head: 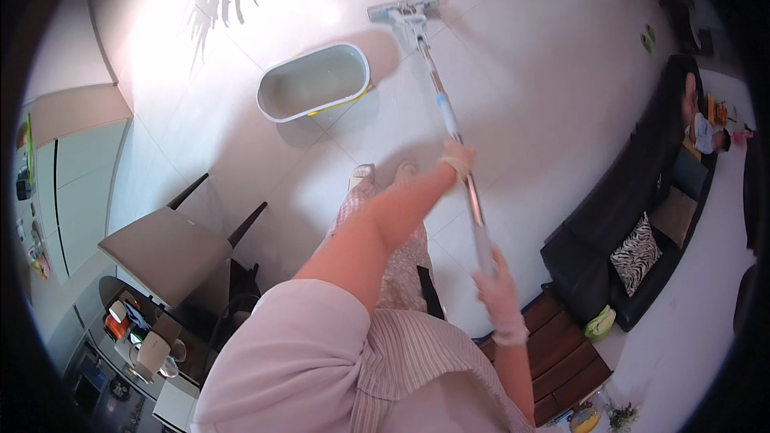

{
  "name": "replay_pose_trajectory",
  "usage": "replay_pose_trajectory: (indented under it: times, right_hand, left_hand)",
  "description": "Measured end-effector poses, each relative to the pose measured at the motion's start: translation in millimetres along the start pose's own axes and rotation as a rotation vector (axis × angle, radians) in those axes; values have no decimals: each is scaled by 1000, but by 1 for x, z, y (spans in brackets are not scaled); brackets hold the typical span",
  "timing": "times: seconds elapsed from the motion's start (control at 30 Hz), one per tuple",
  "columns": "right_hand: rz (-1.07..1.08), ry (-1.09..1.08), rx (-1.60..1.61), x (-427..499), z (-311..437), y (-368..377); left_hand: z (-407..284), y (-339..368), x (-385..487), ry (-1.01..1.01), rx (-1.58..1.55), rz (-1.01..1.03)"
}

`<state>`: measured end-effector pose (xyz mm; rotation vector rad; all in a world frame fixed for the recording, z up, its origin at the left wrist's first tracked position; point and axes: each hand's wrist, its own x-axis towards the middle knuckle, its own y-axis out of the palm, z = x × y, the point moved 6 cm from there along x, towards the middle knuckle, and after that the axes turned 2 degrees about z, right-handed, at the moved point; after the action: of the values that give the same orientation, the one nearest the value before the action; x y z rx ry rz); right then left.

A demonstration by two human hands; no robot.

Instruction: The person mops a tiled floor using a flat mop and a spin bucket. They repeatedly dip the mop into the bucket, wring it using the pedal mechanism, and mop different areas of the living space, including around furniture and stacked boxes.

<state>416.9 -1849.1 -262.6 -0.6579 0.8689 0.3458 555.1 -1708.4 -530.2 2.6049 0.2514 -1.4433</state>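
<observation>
A sponge mop (445, 102) with a metal pole slants across the floor in front of me. My left hand (459, 159) wraps around the middle of its pole. Lower in the view, my right hand (498, 291) grips the grey handle near the pole's end. Both hands appear to wear thin, pale gloves. The mop head (404, 8) is on the light tiled floor, beyond and to the right of an oval grey bucket (314, 82). Cloudy-looking water stands in the bucket, and yellow parts show along its outside. Mop and bucket are apart.
To the left stands a chair (168, 246) with dark legs, near cabinets (87, 180). A black sofa (601, 234) with cushions lines the right side; a person (702, 129) is there. A slatted wooden table (556, 349) stands lower right. Green slippers (646, 39) lie far right.
</observation>
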Motion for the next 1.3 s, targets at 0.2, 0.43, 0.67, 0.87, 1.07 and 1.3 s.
replay_pose_trajectory:
  times: [0.2,0.43,0.67,0.87,1.07,1.3]
  right_hand:
    - [251,165,198,-15,-23,92]
    - [290,50,-341,-162,-172,2]
    - [121,364,-807,-293,-226,-129]
    - [137,111,-876,-276,-214,-159]
    - [229,-444,-1163,-177,-110,-75]
    - [415,-547,-1039,-116,-27,71]
  left_hand:
    - [42,-11,-31,653,2114,242]
    - [238,138,-141,490,1287,381]
    - [294,215,-316,-350,-403,417]
    - [291,204,-320,-242,-778,387]
    - [286,45,-244,-183,-875,67]
    - [251,-139,-242,-174,-990,-321]
